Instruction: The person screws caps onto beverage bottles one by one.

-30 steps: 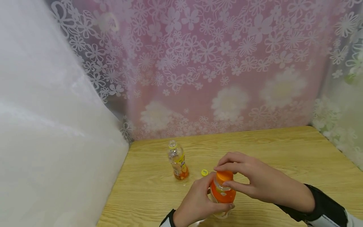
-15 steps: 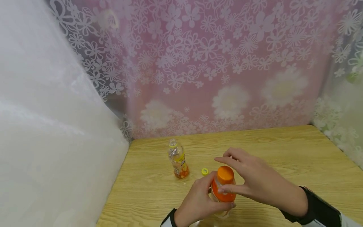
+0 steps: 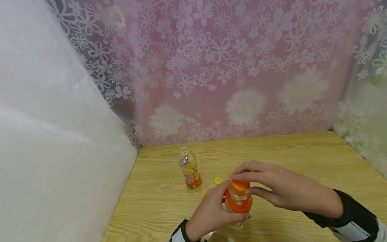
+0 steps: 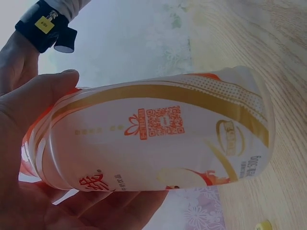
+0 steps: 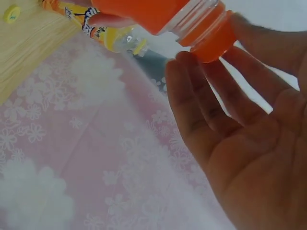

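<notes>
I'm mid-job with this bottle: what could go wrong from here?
The left hand grips the bottle; squeezing hard could push contents out if the orange cap comes loose. The right hand holds that cap only near the ends of its fingers and thumb, so it might slip. The yellow cap lies on the table close to the left hand and could get brushed away.

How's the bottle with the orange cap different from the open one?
The capped bottle has an orange cap on; the open bottle has an uncovered mouth. The left hand grips the capped bottle and the right hand holds its cap; the open bottle stands untouched on the table. The capped bottle wears orange and white; the open bottle has a mostly yellow and orange label. Both have clear necks.
</notes>
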A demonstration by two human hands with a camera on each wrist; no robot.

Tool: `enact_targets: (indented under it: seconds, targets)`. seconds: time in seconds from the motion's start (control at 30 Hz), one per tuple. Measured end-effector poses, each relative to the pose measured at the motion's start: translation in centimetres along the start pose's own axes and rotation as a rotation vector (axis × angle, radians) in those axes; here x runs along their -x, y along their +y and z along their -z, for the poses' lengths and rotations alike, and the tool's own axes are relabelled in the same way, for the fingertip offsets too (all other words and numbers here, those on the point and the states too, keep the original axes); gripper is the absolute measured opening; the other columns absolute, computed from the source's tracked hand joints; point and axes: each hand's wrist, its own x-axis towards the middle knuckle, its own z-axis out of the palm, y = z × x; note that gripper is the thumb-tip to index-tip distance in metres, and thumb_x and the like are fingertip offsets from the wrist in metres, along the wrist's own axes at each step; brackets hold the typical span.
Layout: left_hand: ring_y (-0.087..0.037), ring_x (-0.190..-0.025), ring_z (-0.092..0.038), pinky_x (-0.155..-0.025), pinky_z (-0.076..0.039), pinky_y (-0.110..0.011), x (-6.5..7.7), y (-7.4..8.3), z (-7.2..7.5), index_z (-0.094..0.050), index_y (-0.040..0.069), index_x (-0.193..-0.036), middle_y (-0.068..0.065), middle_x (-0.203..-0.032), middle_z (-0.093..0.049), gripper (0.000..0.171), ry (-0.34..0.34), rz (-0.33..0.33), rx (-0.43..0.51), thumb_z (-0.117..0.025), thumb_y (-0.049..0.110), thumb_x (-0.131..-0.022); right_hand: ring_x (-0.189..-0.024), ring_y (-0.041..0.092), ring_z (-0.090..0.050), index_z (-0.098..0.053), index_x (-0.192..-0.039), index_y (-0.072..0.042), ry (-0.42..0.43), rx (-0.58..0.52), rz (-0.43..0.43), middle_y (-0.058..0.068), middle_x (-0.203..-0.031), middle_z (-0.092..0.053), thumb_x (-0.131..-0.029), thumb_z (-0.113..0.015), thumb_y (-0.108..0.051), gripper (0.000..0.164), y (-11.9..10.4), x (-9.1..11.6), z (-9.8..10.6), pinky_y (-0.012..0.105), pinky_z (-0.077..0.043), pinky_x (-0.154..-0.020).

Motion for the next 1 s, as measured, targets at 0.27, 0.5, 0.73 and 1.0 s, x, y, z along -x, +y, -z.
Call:
enact_targets:
  seconds: [0.27,0.5,0.73,1.0]
  targets:
    - [0.002,-0.104,-0.064,-0.085,-0.055,-0.022,-0.1,-0.2,-0.2,-0.055,0.037,-0.132,0.019,-0.120,-0.066,0.058,0.003,0.009,-0.006,-0.086,0.040,-0.083,-0.088,0.001,-0.055,-0.067,-0.127,-0.021,0.035,0.157,-0.210,-0.013,-0.110,-0.056,-0.088,-0.073,-0.054,0.051,-0.5,-0.2,-1.0,0.020,-0.051,-0.070]
    - [0.002,-0.105,-0.065,-0.085,-0.055,-0.022,-0.2,-0.2,-0.2,-0.052,0.038,-0.135,0.018,-0.122,-0.065,0.060,-0.003,-0.013,-0.012,-0.084,0.038,-0.084,-0.124,0.014,-0.058,-0.049,-0.150,-0.028,-0.076,0.034,-0.089,-0.007,-0.145,-0.054,-0.089,-0.080,-0.020,0.069,0.0,0.5,0.3,0.035,-0.058,-0.090]
    - [0.002,-0.104,-0.065,-0.085,-0.055,-0.022,-0.2,-0.4,-0.3,-0.051,0.040,-0.136,0.018,-0.122,-0.065,0.063,-0.004,-0.020,-0.008,-0.085,0.039,-0.083,-0.104,0.006,-0.061,-0.064,-0.136,-0.023,-0.033,0.009,-0.027,-0.009,-0.126,-0.060,-0.088,-0.079,-0.015,0.051,0.4,0.2,-0.1,0.023,-0.056,-0.082]
    - [0.003,-0.101,-0.065,-0.083,-0.055,-0.020,0.0,-0.6,-0.3,-0.054,0.037,-0.134,0.018,-0.118,-0.066,0.063,0.011,-0.020,-0.009,-0.088,0.037,-0.080,-0.083,-0.001,-0.045,-0.067,-0.122,-0.018,0.054,0.087,-0.015,-0.011,-0.103,-0.048,-0.090,-0.076,-0.029,0.035,0.1,-0.1,-1.4,0.008,-0.040,-0.073]
